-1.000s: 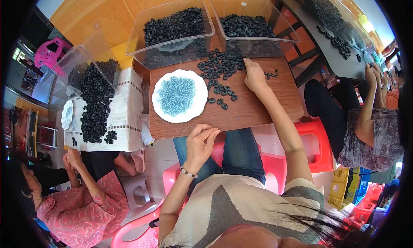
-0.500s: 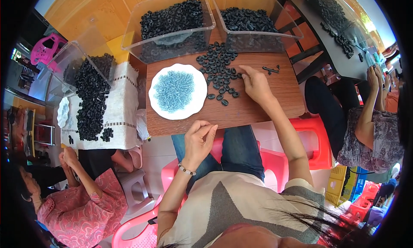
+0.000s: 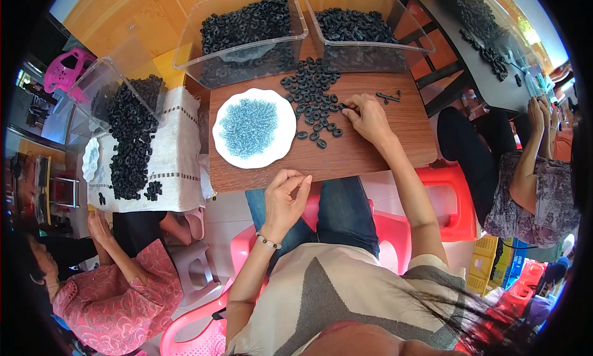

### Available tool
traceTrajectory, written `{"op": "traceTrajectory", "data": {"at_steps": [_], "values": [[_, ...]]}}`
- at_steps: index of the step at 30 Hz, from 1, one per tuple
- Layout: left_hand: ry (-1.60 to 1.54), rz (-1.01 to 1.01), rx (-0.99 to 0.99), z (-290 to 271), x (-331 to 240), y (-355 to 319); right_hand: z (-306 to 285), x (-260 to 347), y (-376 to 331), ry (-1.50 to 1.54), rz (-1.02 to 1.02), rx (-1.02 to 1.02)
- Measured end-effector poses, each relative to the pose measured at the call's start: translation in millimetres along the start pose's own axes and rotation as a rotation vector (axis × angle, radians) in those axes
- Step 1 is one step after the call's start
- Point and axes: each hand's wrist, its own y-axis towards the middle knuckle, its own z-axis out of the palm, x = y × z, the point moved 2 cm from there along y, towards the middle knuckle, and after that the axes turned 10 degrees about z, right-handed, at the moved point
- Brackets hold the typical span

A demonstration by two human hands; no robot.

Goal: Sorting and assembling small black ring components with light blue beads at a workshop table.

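Risk sits first at the left hand (image 3: 285,198), which hovers off the near edge of the counter (image 3: 383,149) above the lap, its grip spread and holding nothing; a careless swing could, I judge, catch the white plate (image 3: 225,152) of small blue pieces (image 3: 249,127) near that edge and spill them. Further right, the loose black rings (image 3: 312,96) lie scattered between plate and right hand (image 3: 369,118), whose fingertips press together on 1 ring at the pile's right side; a sweeping wrist could push rings off. A few dark pins (image 3: 388,97) lie just beyond that hand. Behind stand 2 clear bins (image 3: 185,53) of rings, walling the far edge. Other people work at neighbouring tables on both sides, well apart.
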Motion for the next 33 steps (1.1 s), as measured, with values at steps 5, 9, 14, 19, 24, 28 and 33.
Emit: {"op": "traceTrajectory", "data": {"at_steps": [5,9,14,19,24,28,33], "values": [[-0.105,-0.058,-0.035,-1.6,-4.6,2.7,-7.5,10.9,-18.4,0.381,0.056,0.152],[-0.128,-0.074,-0.044,-5.6,-9.1,8.9,-12.1,41.1,-56.0,0.759,0.135,0.472],[-0.039,0.129,-0.109,-12.1,-23.0,17.0,-16.5,71.4,-86.9,0.935,0.101,0.673],[-0.085,0.12,-0.093,-17.5,-18.9,13.5,-5.8,89.0,-98.0,1.132,0.131,0.82],[0.217,0.316,-0.024,-28.5,-19.2,3.7,-16.4,111.0,-92.7,0.475,-0.177,0.636],[0.206,0.249,-0.016,-29.3,-8.5,1.7,-13.4,121.1,-85.0,0.401,-0.193,0.659],[0.033,-0.004,-0.109,-36.1,2.8,1.3,9.8,123.9,-60.0,0.495,-0.254,0.541]]}}
